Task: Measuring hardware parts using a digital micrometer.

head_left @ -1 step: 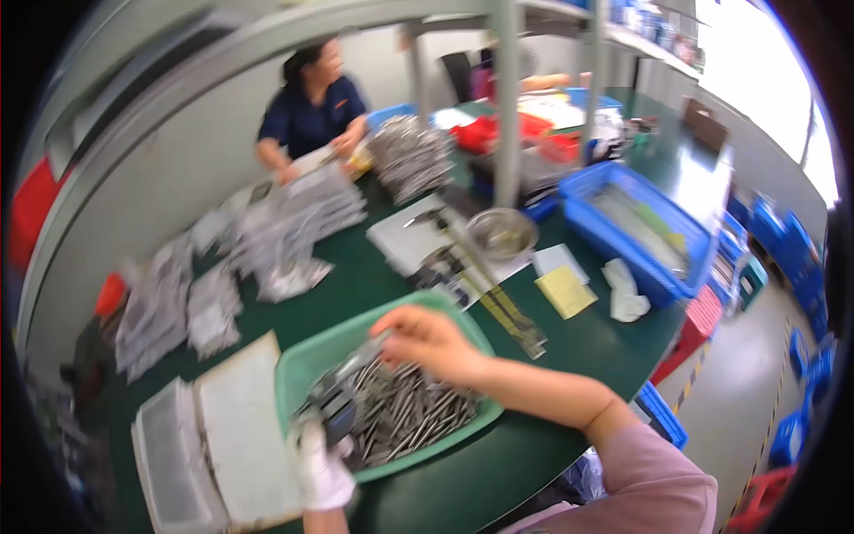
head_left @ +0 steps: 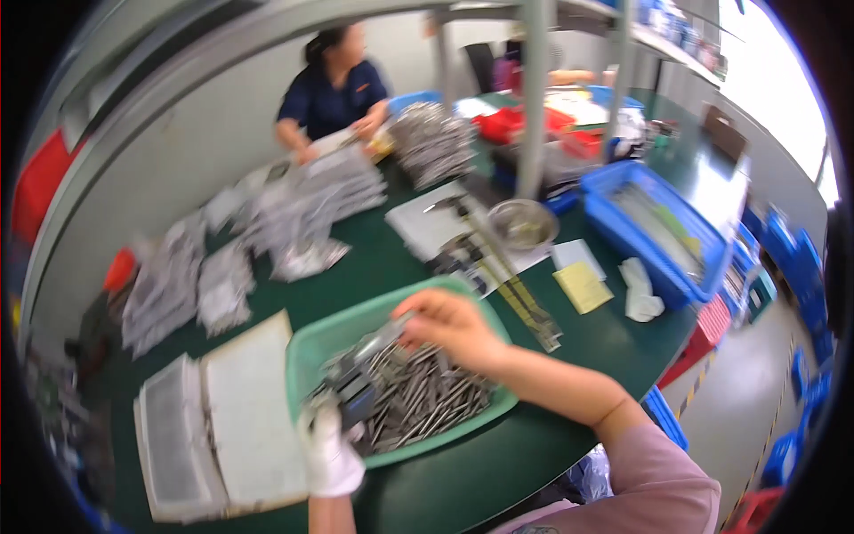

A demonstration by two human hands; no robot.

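A white glove covers my left hand (head_left: pixel 333 454), which is closed round a dark digital caliper (head_left: pixel 358 398) with a small display. My bare right hand (head_left: pixel 455 331) reaches in from the right, thumb and fingers pinched on a shiny metal piece (head_left: pixel 381 342) close to the caliper. Blur hides the piece's exact shape and whether it touches the caliper. Both hands are over a green plastic basin (head_left: pixel 311 343), which holds many loose slim metal parts (head_left: pixel 433 392).
An open binder (head_left: pixel 253 418) lies left of the basin. Beyond it are bagged stacks (head_left: pixel 307 200), calipers (head_left: pixel 507 276) on paper, a metal bowl (head_left: pixel 523 224), yellow notes (head_left: pixel 583 287) and a blue crate (head_left: pixel 654 231). A shelf post (head_left: pixel 536 98) rises ahead; a co-worker (head_left: pixel 331 93) sits across.
The whole view has shifted, so the scene sits a little farther right. Both hands keep nearly the same pose over the basin, holding the same things.
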